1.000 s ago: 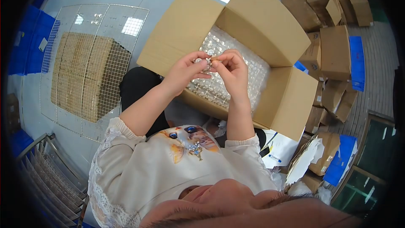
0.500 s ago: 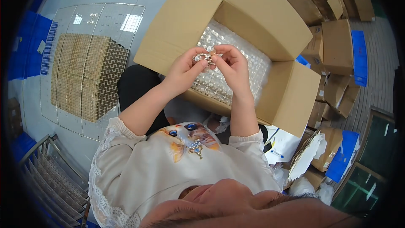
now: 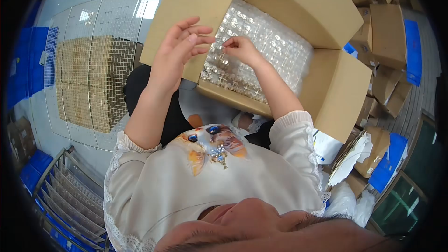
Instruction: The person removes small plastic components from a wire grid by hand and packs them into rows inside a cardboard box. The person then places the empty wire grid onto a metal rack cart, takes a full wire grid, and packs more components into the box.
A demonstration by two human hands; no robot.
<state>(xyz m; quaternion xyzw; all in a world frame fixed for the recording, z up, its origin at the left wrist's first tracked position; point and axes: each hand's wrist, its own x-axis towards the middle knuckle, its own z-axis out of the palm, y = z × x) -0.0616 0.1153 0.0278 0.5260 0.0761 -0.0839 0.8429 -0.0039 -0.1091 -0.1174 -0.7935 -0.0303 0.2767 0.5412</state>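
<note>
A large open cardboard box (image 3: 233,94) stands in front of me. Inside it lies a layer of small shiny metal pieces (image 3: 275,51) in rows, with clear plastic or bubble wrap around them. My right hand (image 3: 243,51) is over the left part of this layer, thumb and fingertips brought together. Whatever is between those fingertips is too small to make out against the shiny rows. My left hand (image 3: 179,49) hangs above the left flap of the box, fingers spread, holding nothing visible.
On the left, a wire grid panel (image 3: 123,23) stands in front of a tan block-shaped stack (image 3: 84,84). A metal rack (image 3: 70,191) with several trays is at lower left. Cardboard boxes (image 3: 387,37) are piled on the right. White paper (image 3: 326,147) lies near the box's right flap.
Both hands were together holding a small shiny metal piece. They have parted: the left moved left and opened, the right lowered to the rows. The view has shifted slightly.
</note>
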